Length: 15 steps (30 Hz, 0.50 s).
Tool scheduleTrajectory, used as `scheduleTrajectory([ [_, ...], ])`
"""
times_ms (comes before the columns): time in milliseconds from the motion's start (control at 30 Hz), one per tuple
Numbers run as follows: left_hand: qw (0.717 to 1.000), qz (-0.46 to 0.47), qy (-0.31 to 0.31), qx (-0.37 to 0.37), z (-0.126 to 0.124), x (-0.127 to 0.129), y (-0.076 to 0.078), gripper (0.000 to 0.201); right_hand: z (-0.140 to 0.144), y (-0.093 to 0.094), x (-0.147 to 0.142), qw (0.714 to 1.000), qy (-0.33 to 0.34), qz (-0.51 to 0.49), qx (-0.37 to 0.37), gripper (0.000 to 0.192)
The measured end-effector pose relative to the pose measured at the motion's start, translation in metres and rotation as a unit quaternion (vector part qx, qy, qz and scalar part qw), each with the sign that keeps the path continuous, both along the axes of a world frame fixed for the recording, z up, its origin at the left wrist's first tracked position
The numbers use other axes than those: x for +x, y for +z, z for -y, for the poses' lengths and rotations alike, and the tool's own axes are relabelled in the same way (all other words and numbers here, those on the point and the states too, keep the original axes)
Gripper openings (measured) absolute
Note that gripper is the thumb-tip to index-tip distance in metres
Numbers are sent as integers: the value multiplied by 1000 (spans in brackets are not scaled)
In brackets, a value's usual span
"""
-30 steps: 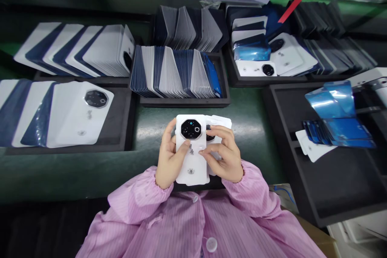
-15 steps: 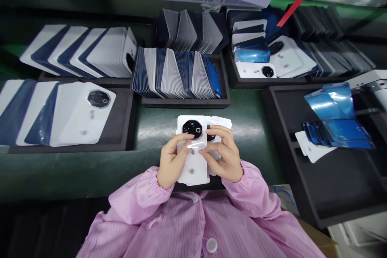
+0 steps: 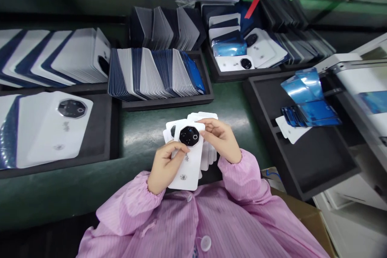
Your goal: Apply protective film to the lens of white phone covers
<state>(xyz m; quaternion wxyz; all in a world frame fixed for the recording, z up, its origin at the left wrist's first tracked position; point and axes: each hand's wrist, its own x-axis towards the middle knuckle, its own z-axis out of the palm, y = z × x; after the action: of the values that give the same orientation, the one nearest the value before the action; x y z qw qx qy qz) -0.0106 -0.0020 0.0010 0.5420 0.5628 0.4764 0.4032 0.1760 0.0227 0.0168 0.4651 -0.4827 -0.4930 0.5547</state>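
White phone back cover (image 3: pixel 188 157) held above the green tabletop (image 3: pixel 145 129), on top of a fanned stack of covers (image 3: pixel 208 145). Left hand (image 3: pixel 165 165) fingers closed on its lower edge; right hand (image 3: pixel 222 139) gripping the stack. Loose fan likely to slip, scratching covers.

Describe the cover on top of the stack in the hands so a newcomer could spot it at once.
Start at the green bench, just ahead of the pink sleeves. Both hands hold a fanned stack of white covers there. The top cover, under the left hand, is the only one showing its whole face, with a black octagonal camera block.
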Motion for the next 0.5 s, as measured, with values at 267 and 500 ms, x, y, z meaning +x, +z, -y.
scheduleTrajectory([
  [267,1000,-13,-11,12,1,0,2,15,0,3,1,998,-12,-20,-53,19],
  [500,999,-30,-23,39,2,0,2,17,1,2,0,998,-18,-40,-44,14],
])
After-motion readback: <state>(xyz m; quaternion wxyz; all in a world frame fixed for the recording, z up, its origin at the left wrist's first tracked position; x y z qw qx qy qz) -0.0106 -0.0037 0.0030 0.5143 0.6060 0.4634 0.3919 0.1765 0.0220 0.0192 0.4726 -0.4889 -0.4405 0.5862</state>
